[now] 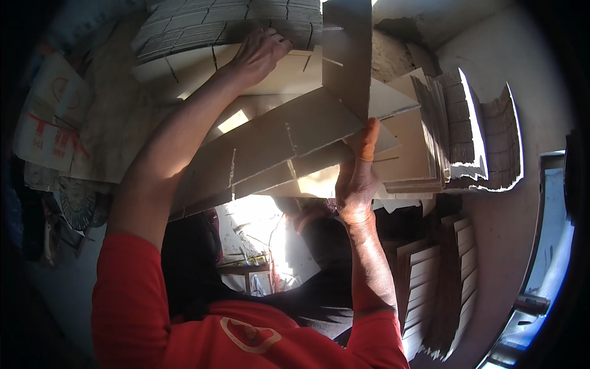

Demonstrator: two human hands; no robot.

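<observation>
I have both hands up on a loose bundle of slotted cardboard divider sheets [289, 141], which sits in front of my chest and just below the tall stack of flat cardboard pieces [215, 24] at the top of the view. My left hand [261, 55] lies flat on the far upper edge of the bundle, fingers curled over it, more a press than a closed grip. My right hand [355, 178] pinches the near lower edge of the bundle, thumb up against the face of the sheets, grasping them. One divider [347, 55] stands upright out of the bundle, to the right of my left hand. More stacked dividers [442, 123] lean just to the right of the bundle. My worry: the sheets are fanned and uneven, so with only an edge pinch the lower ones could slide out, and the upright piece could tip or snag the stacks beside the bundle.
</observation>
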